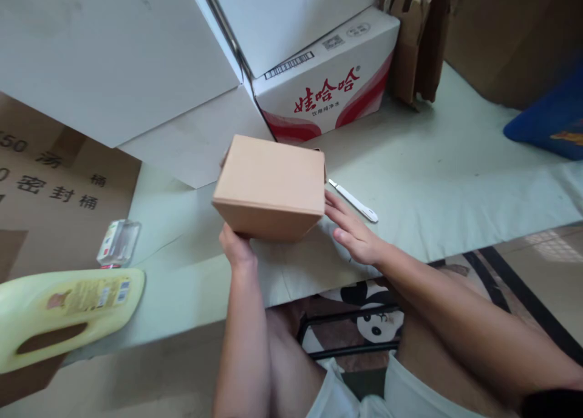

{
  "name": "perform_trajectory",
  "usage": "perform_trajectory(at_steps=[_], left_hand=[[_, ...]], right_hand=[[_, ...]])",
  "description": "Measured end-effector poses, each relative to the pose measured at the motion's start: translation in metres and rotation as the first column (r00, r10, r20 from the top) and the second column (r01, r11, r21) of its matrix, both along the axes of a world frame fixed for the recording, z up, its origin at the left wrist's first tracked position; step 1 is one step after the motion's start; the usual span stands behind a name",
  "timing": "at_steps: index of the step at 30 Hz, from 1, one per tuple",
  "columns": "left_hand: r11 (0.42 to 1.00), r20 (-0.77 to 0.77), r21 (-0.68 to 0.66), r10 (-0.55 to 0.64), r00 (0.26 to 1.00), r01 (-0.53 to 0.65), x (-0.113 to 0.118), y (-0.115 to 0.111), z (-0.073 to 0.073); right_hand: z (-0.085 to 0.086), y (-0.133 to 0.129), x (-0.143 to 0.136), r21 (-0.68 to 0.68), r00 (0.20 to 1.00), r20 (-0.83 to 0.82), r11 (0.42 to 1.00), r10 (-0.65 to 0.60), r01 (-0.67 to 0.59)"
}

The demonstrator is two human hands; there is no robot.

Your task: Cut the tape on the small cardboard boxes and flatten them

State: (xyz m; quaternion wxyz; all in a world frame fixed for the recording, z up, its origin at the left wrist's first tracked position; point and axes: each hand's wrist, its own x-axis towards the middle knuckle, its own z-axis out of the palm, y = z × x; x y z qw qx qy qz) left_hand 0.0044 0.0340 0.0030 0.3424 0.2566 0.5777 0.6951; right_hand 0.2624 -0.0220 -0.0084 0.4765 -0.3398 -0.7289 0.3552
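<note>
A small brown cardboard box point(271, 175) is tilted over the pale green table cover, its plain top face towards me and its lower sides sloping inward. My left hand point(237, 246) grips the box at its lower left corner, with most of the fingers hidden behind it. At the right side of the box, my right hand point(357, 236) is open, fingers stretched out and the fingertips at the box's edge; whether they press on it I cannot tell. Just beyond those fingers lies a slim white knife point(354, 200) with a narrow tip.
Behind stand a white and red water carton point(328, 99) and large white boxes point(118, 53). Folded cardboard point(416, 47) and a blue object point(551, 117) are at right. A yellow jug point(73, 302), a clear plastic case point(119, 243) and a printed brown carton point(68, 163) sit left.
</note>
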Motion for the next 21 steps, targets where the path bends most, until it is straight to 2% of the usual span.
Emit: perform_trajectory(at_steps=[2, 5, 7, 8, 9, 10, 12, 13, 14, 15, 16, 17, 18, 19, 21], left_hand=[[0.984, 0.042, -0.089, -0.151, 0.988, 0.154, 0.012, -0.006, -0.003], [0.918, 0.063, -0.147, -0.364, 0.929, 0.369, 0.028, -0.015, -0.007], [0.855, 0.065, -0.223, -0.467, 0.882, 0.469, 0.032, -0.020, -0.008], [0.793, 0.081, -0.293, -0.535, 0.841, 0.533, 0.032, -0.022, -0.007], [0.692, 0.121, -0.377, -0.623, 0.773, 0.616, 0.031, -0.023, -0.005], [0.548, 0.183, -0.452, -0.715, 0.674, 0.704, 0.030, -0.025, -0.002], [0.201, 0.333, -0.520, -0.847, 0.414, 0.830, 0.026, -0.028, 0.004], [0.055, 0.389, -0.518, -0.873, 0.293, 0.853, 0.025, -0.030, 0.007], [-0.044, 0.421, -0.516, -0.883, 0.208, 0.856, 0.024, -0.032, 0.010], [-0.100, 0.432, -0.524, -0.887, 0.162, 0.846, 0.024, -0.034, 0.012], [-0.124, 0.426, -0.544, -0.893, 0.147, 0.830, 0.025, -0.035, 0.013], [-0.117, 0.402, -0.575, -0.902, 0.155, 0.810, 0.025, -0.037, 0.013], [-0.081, 0.356, -0.610, -0.917, 0.182, 0.788, 0.026, -0.038, 0.012], [0.001, 0.277, -0.647, -0.931, 0.236, 0.763, 0.026, -0.038, 0.009], [0.266, 0.044, -0.677, -0.916, 0.398, 0.686, 0.026, -0.036, 0.002]], right_hand=[[-0.003, -0.001, -0.001, 0.001, 0.999, 0.029, 1.000, -0.024, 0.024], [-0.006, -0.001, -0.002, 0.012, 0.994, 0.055, 0.996, -0.093, 0.093], [-0.004, -0.002, -0.001, 0.058, 0.988, 0.012, 0.987, -0.152, 0.151], [-0.002, -0.002, 0.001, 0.078, 0.984, -0.031, 0.981, -0.175, 0.177], [0.000, -0.002, 0.003, 0.083, 0.978, -0.080, 0.977, -0.192, 0.199], [0.003, -0.003, 0.007, 0.074, 0.972, -0.128, 0.975, -0.199, 0.209], [0.008, -0.005, 0.015, 0.030, 0.958, -0.216, 0.980, -0.187, 0.198], [0.011, -0.006, 0.019, 0.007, 0.950, -0.257, 0.983, -0.176, 0.184], [0.013, -0.007, 0.022, -0.012, 0.939, -0.300, 0.985, -0.169, 0.174], [0.015, -0.008, 0.025, -0.027, 0.925, -0.341, 0.985, -0.169, 0.170], [0.016, -0.008, 0.027, -0.042, 0.910, -0.376, 0.984, -0.176, 0.173], [0.017, -0.009, 0.028, -0.060, 0.899, -0.393, 0.981, -0.192, 0.183], [0.017, -0.009, 0.027, -0.079, 0.897, -0.389, 0.978, -0.211, 0.195], [0.017, -0.009, 0.026, -0.099, 0.903, -0.366, 0.974, -0.227, 0.205], [0.015, -0.008, 0.020, -0.126, 0.925, -0.299, 0.971, -0.234, 0.205]])
